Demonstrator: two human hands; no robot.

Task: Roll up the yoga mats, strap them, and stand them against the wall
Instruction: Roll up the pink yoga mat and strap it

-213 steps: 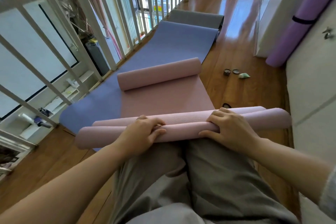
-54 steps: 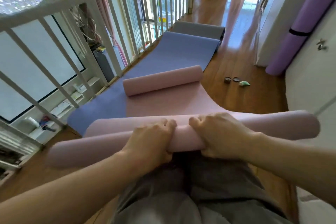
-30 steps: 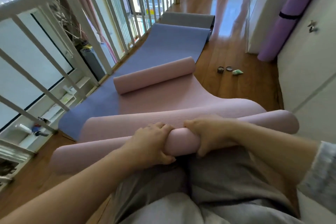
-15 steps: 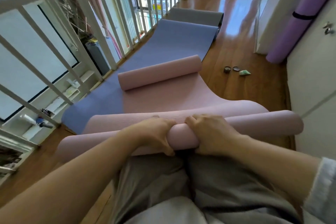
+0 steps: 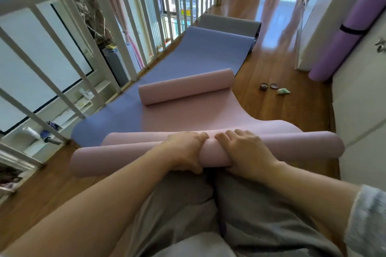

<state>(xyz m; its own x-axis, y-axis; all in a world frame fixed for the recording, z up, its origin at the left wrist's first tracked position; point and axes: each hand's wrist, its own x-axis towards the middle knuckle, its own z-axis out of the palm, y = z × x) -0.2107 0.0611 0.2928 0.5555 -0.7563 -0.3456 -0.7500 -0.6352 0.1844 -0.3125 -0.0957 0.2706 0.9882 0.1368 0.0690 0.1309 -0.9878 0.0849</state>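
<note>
Both hands, left hand (image 5: 186, 152) and right hand (image 5: 244, 152), grip the near roll of the pink mat (image 5: 211, 152) side by side over the lap. Its unrolled span lies on the blue mat (image 5: 188, 58). A strapped purple mat (image 5: 342, 27) leans on the wall.

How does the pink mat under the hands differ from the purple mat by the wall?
The pink mat is only partly rolled; the purple mat is rolled whole. The pink mat lies across the floor, gripped by the left hand and right hand; the purple mat stands leaning against the wall. The purple mat wears a dark strap; the pink mat shows none. Both are plain-coloured.
</note>
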